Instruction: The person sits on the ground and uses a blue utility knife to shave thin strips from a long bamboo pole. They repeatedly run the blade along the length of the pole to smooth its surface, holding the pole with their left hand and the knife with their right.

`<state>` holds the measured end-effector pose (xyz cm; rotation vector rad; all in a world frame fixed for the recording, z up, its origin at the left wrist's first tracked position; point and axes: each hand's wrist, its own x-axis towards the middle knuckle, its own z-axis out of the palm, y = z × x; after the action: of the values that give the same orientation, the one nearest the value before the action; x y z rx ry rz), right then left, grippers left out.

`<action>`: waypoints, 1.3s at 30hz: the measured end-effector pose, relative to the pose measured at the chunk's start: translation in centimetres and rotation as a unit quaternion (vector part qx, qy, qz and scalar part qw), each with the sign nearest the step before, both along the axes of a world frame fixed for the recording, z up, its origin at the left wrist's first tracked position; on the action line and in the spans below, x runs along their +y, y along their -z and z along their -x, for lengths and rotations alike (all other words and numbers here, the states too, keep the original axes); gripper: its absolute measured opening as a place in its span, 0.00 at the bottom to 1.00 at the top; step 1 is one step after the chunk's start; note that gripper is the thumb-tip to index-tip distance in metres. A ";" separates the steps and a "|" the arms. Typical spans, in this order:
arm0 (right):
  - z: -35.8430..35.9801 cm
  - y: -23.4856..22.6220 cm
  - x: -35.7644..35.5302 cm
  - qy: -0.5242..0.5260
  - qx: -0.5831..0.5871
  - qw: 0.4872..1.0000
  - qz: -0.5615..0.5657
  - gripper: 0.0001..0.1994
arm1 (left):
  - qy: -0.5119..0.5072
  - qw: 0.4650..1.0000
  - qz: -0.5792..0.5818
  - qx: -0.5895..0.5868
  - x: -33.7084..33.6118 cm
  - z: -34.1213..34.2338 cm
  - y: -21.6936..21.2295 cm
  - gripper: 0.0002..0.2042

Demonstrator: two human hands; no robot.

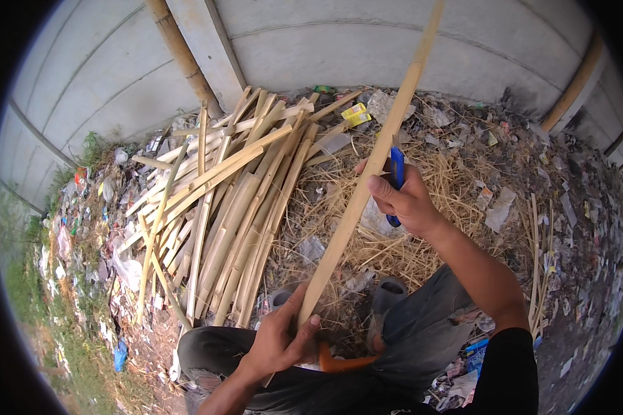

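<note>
A long split bamboo strip (pixel 353 207) slants from my lap up toward the wall. Near its lower end, my left hand (pixel 282 339) is closed around it, thumb on one side and fingers on the other. Higher up, my right hand (pixel 405 200) grips a blue utility knife (pixel 396 169) against the strip's right side, with the thumb close to the strip. The knife's tip points upward; whether the blade touches the bamboo I cannot tell. Below the strip, pale bamboo shavings (pixel 436 256) cover the ground in front of my knees.
A heap of split bamboo pieces (pixel 246 207) lies to the left, partly against the concrete wall (pixel 311 41). Bamboo poles (pixel 183 55) lean at the wall. Litter is scattered all around, with a yellow packet (pixel 356 115) at the back. Thin strips (pixel 535 256) lie at right.
</note>
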<state>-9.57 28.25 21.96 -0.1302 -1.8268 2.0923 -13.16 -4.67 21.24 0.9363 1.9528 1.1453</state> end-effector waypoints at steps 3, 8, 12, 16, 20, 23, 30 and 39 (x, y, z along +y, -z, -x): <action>-0.4 0.6 1.7 0.028 -0.029 0.996 -0.082 0.20 | -0.013 0.999 -0.043 -0.008 -0.1 -0.3 0.1 0.32; -1.3 -1.5 1.7 0.110 -0.081 0.899 -0.416 0.30 | -0.050 0.998 -0.026 -0.011 0.0 -0.4 0.3 0.32; -2.2 -0.9 -0.7 0.055 -0.087 0.870 -0.482 0.31 | -0.058 0.997 -0.011 0.042 -0.2 -0.3 0.6 0.31; -1.5 -0.7 3.2 0.117 -0.137 0.846 -0.502 0.31 | -0.055 0.995 0.037 0.077 -0.4 -0.2 0.5 0.33; -1.3 -0.9 3.9 0.089 -0.168 0.821 -0.538 0.29 | -0.047 0.990 -0.011 0.131 -0.4 -0.5 0.7 0.34; -1.3 1.5 -0.1 0.028 -0.127 0.844 -0.520 0.27 | -0.025 0.992 -0.028 0.119 -0.2 -0.6 0.4 0.35; -1.5 0.6 3.4 0.189 -0.152 0.903 -0.355 0.30 | -0.050 0.989 -0.069 0.117 -0.5 -0.6 0.1 0.35; -2.8 -2.4 -3.9 0.005 -0.058 0.866 -0.496 0.29 | -0.068 0.983 -0.069 0.155 -1.2 -0.1 1.0 0.35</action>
<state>-6.80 24.31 24.32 0.0077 -2.7016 0.9132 -13.06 -5.87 20.29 1.1245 2.2362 1.2887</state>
